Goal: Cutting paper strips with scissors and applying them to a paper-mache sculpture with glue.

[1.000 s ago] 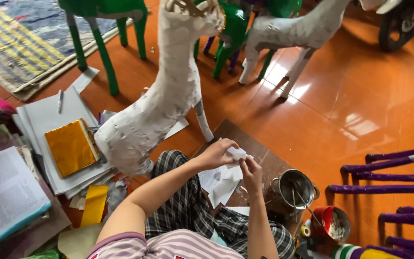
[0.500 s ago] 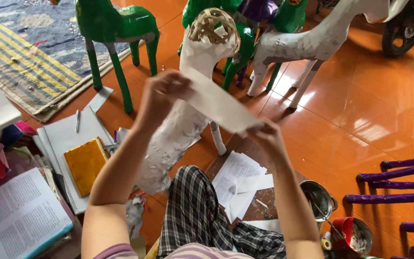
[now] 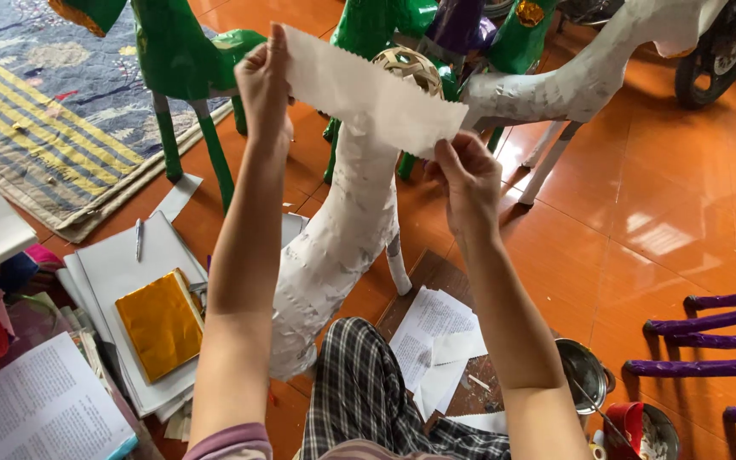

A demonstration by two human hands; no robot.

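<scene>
Pinching opposite ends, left hand (image 3: 266,85) and right hand (image 3: 468,175) hold paper strip (image 3: 368,94) taut.

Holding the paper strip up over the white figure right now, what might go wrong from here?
1. The paper strip is stretched between the left hand and right hand, each gripping only an end; it may tear.
2. The white paper-covered animal figure leans between the person's legs; a bump with a forearm could tip it.
3. A metal bowl and red cup sit by the right elbow and might get knocked over.
</scene>
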